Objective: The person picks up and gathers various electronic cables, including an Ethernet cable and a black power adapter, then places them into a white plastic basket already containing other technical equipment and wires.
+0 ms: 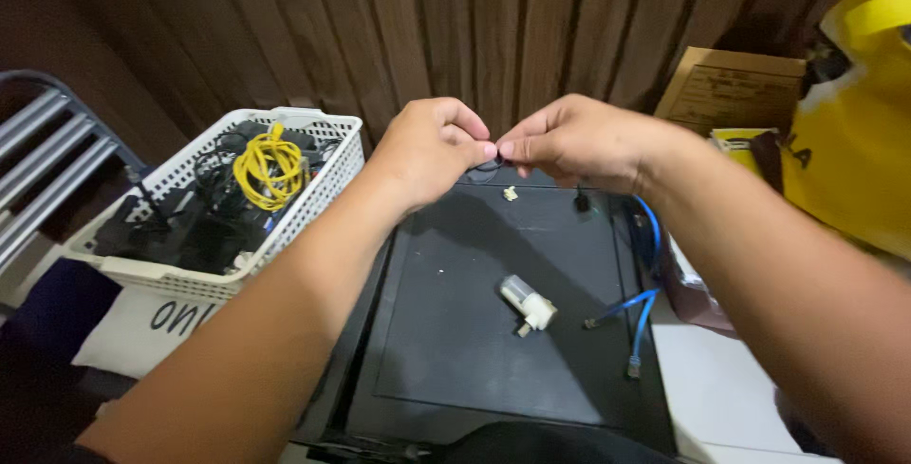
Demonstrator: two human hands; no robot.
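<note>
Both bare forearms fill the foreground, rising from the bottom corners and meeting over the flat black box-like case that serves as the work surface. At the meeting point the left hand and the right hand pinch a thin black wire between thumb and forefinger, fingertips almost touching, each grip narrow and shut on the strand; a small loop of it hangs just below the fingers, above the far edge of the case. Both wrists are bent slightly down, knuckles up, the other fingers curled in.

As a judgement, the work on the wire looks to be mid-way: it is held and being handled, while the other parts lie untouched.

On the case, nearer the camera than the hands, lies a small white and grey cylindrical motor-like part. To its right, a blue cable with plug ends trails along the right edge of the case. Left of the case stands a white perforated plastic basket holding black cables and a coiled yellow cable. Beyond the right far corner of the case sit a brown cardboard box and a yellow plastic bag, against a dark wooden slatted wall.
</note>
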